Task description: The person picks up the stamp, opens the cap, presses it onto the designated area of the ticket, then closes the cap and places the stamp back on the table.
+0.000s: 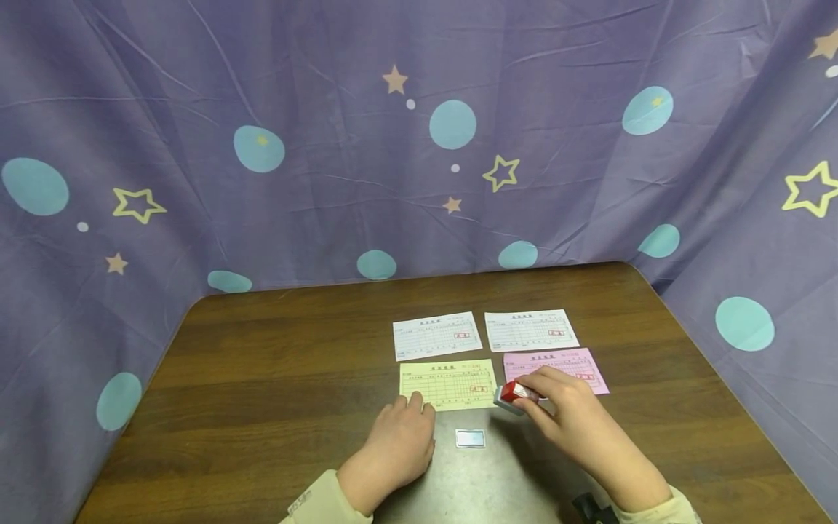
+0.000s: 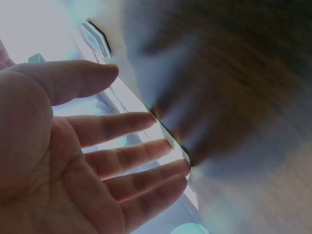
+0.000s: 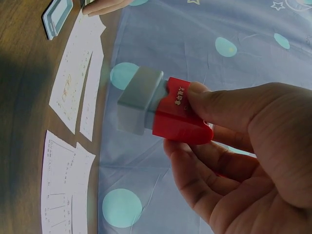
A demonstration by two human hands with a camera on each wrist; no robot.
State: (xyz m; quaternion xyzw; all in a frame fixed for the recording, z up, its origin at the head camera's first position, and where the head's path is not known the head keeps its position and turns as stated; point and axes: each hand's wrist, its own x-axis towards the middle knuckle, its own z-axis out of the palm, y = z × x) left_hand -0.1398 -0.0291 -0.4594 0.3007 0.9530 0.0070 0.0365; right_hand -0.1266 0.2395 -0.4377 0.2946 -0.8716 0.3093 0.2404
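My right hand (image 1: 568, 407) pinches a red self-inking stamp (image 3: 178, 114) between thumb and fingers. The stamp's grey, squarish base (image 3: 139, 102) points away from the palm. In the head view it is held over the gap between a yellow paper slip (image 1: 439, 386) and a pink slip (image 1: 548, 362), partly covering the pink one. Fingertips of my left hand (image 1: 401, 440) touch the yellow slip's lower left edge, the fingers fairly straight. Each slip is a printed form with a red boxed mark at its right. A small, shallow, pale rectangular lid (image 1: 470, 438) lies below the yellow slip.
Two white slips, one at left (image 1: 436, 338) and one at right (image 1: 530, 331), lie behind the coloured ones. All rest on a dark brown wooden table (image 1: 262, 364). A purple curtain (image 1: 327, 182) with stars and dots surrounds its back and sides.
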